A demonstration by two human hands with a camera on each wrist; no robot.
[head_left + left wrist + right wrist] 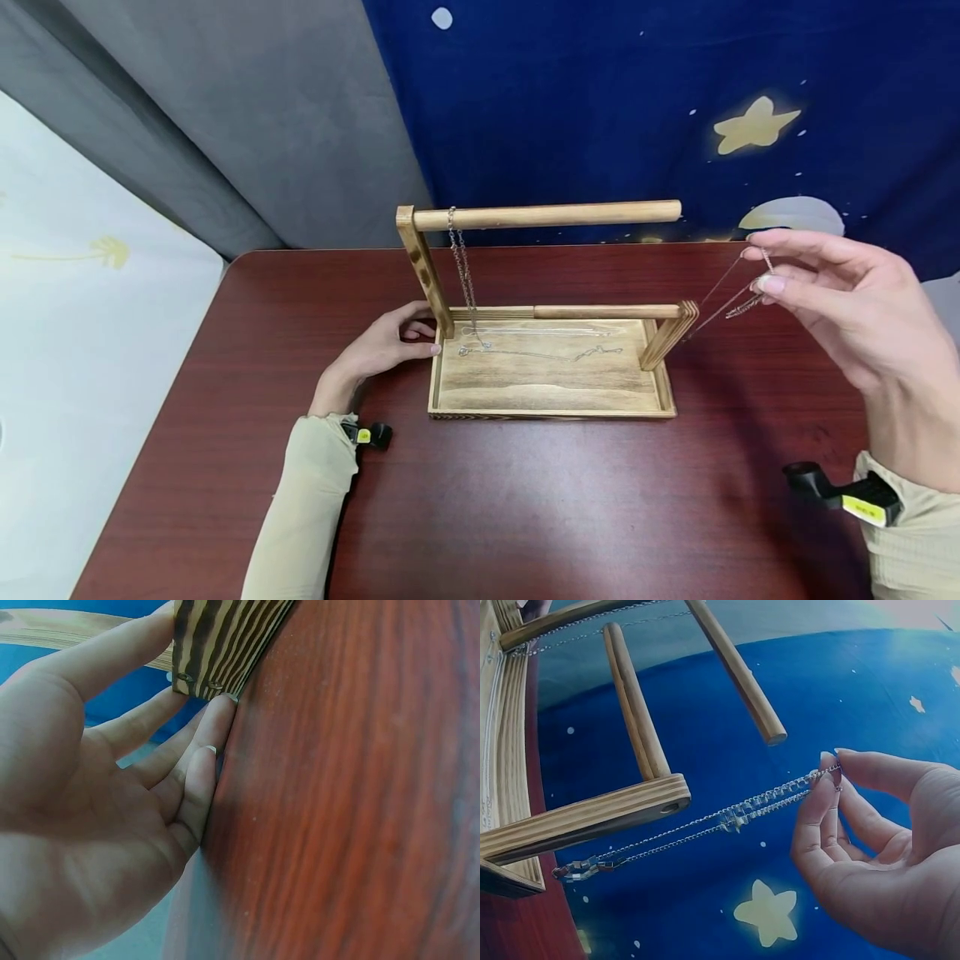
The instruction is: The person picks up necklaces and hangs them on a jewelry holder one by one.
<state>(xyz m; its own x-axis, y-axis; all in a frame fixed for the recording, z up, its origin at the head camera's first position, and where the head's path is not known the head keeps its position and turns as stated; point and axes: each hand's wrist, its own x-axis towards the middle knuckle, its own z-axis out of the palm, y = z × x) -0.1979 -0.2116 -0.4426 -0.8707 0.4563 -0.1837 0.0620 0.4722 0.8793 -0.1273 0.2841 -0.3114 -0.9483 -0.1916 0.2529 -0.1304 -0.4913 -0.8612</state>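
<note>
My right hand (pixel 840 312) is raised to the right of a wooden jewelry stand (pixel 551 412), pinching a thin silver chain necklace (pixel 742 814) between thumb and fingertips. In the right wrist view, the necklace stretches in two strands past the stand's short right post (pixel 592 814), with clear beads along it. At the stand's left end, my left hand (pixel 382 340) grips the edge beside the tall post (pixel 424 271). The left wrist view shows its fingers around the striped wood end (pixel 217 645). Another necklace (pixel 463 262) hangs from the upper rod (pixel 555 216).
Inside the stand's shallow tray lie fine silver chains (pixel 555 355). A lower rod (pixel 600 312) runs to the short post. The upper rod's right end is free. The stand rests on a reddish-brown table (pixel 525 517), with a blue starry cloth (pixel 570 100) and a grey curtain (pixel 262 108) behind.
</note>
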